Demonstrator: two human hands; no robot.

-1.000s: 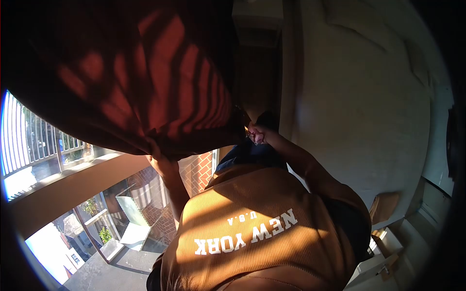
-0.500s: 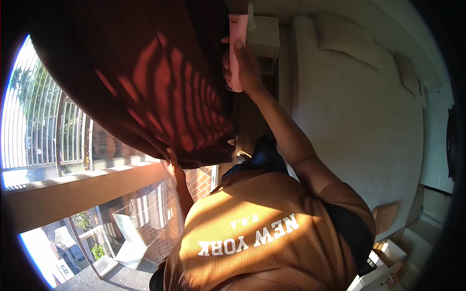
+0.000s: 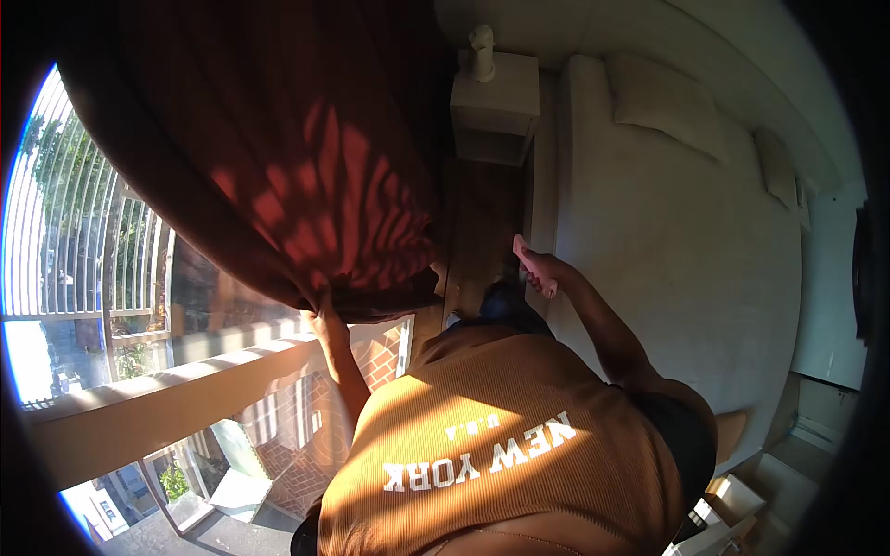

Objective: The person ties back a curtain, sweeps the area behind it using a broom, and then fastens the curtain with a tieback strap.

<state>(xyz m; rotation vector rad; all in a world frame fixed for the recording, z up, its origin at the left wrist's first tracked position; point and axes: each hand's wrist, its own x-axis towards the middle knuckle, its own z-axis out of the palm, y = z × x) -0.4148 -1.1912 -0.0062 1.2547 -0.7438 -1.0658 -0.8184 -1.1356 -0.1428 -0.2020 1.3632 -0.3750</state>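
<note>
A dark red curtain [image 3: 315, 204], striped with light and shadow, hangs at the upper left. My left hand [image 3: 324, 317] is closed on its lower edge, in front of the window. On the right, my right hand [image 3: 540, 269] is wrapped round a slim pink object [image 3: 521, 248], held low near my legs and beside the bed, apart from the curtain. Exactly what the pink object is cannot be made out.
A bed [image 3: 686, 250] with pillows fills the right side. A small bedside table [image 3: 496, 97] carries a white object [image 3: 482, 54]. The window sill [image 3: 185, 385] runs along the left, with a railing and a chair [image 3: 241, 486] beyond the glass. An open drawer [image 3: 732, 505] is at the lower right.
My right hand rose with the pink object beside the curtain, then came down and right towards the bed. My left hand still holds the curtain's edge, which has shifted slightly.
</note>
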